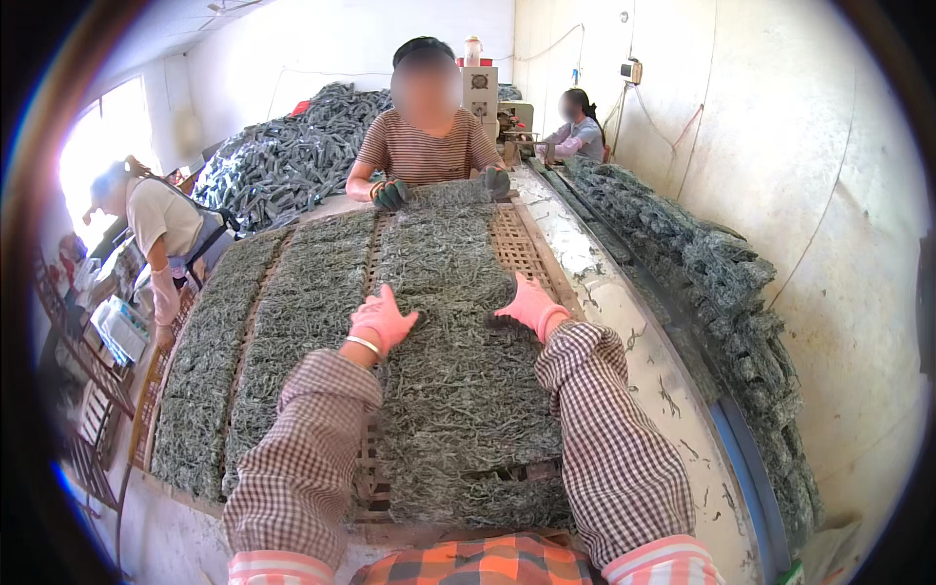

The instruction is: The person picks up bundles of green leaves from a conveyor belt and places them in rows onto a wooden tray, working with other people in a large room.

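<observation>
A mat of dark green, stringy seaweed-like shreds (468, 395) runs lengthwise before me on a woven lattice tray (521, 241). My left hand (382, 322), in a pink glove with dark fingertips and a bracelet at the wrist, rests at the mat's left edge, thumb and fingers spread. At the right edge is my right hand (532, 306), gloved alike, its thumb and fingers also apart. The palms are turned inward, and some fingertips are hidden. Near my body the mat has a gap (530, 472) where the lattice shows through.
Two similar mats (303, 307) lie to the left. Opposite, a person in dark gloves (389, 194) holds the far end of my mat. More shreds (702, 256) are heaped along the right wall, beyond a pale ledge (621, 292). Dark bundles (285, 161) pile behind; two other people are farther off.
</observation>
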Motion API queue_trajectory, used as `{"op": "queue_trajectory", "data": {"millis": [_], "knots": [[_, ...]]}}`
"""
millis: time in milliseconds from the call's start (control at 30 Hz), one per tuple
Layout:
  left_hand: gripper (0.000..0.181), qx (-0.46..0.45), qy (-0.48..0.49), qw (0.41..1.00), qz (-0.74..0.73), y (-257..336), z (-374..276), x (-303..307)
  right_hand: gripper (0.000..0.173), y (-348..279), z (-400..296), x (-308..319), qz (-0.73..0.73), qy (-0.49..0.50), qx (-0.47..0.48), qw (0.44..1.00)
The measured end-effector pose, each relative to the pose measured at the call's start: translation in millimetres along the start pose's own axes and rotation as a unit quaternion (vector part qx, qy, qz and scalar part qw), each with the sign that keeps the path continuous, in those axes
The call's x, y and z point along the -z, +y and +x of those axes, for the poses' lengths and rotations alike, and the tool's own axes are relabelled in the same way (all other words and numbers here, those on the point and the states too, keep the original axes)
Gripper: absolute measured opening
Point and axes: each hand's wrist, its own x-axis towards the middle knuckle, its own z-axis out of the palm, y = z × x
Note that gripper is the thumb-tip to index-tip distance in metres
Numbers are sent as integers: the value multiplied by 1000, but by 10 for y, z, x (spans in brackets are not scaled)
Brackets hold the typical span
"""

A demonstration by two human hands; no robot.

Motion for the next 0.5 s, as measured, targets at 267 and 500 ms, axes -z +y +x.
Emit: {"op": "queue_trajectory", "data": {"millis": [267,500], "knots": [[79,10,121,958,-260,-385,96,-88,62,-111,-225,-313,327,133,45,935],[42,-83,44,898,-429,-757,329,-93,46,42,-285,-232,487,42,121,864]]}}
